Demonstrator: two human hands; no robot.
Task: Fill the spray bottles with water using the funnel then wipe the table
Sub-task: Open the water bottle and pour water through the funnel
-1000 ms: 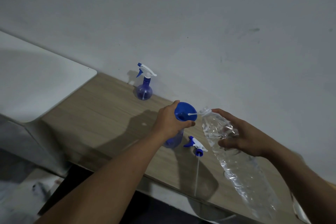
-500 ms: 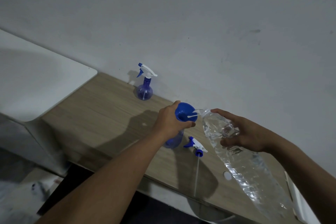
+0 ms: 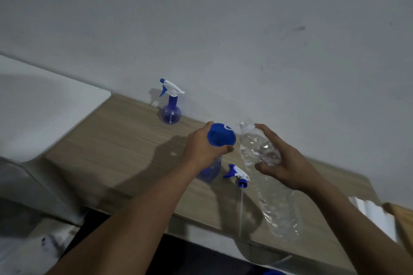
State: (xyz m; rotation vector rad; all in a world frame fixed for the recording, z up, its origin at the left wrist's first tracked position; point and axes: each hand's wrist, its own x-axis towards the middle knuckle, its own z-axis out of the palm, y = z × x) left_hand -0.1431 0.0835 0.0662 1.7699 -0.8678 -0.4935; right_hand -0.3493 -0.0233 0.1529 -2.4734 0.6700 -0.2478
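My left hand [image 3: 202, 149] grips a blue funnel [image 3: 221, 137] that sits in the neck of an open blue spray bottle [image 3: 211, 169] standing on the wooden table [image 3: 125, 147]. Just right of the funnel, my right hand [image 3: 282, 163] holds a clear plastic water bottle [image 3: 257, 147] with its open mouth raised and no water running out. The removed trigger head [image 3: 238, 174] with its dip tube lies on the table between my hands. A second spray bottle [image 3: 171, 107], trigger head fitted, stands by the wall.
A white surface [image 3: 40, 107] adjoins the table's left end. The grey wall [image 3: 223, 29] runs right behind the table. A white and brown object [image 3: 380, 214] shows at the right edge. Dark floor lies below the table's front edge.
The water bottle was tipped with its mouth at the funnel; now it is swung more upright and its mouth is off the funnel. My left hand has stayed on the funnel.
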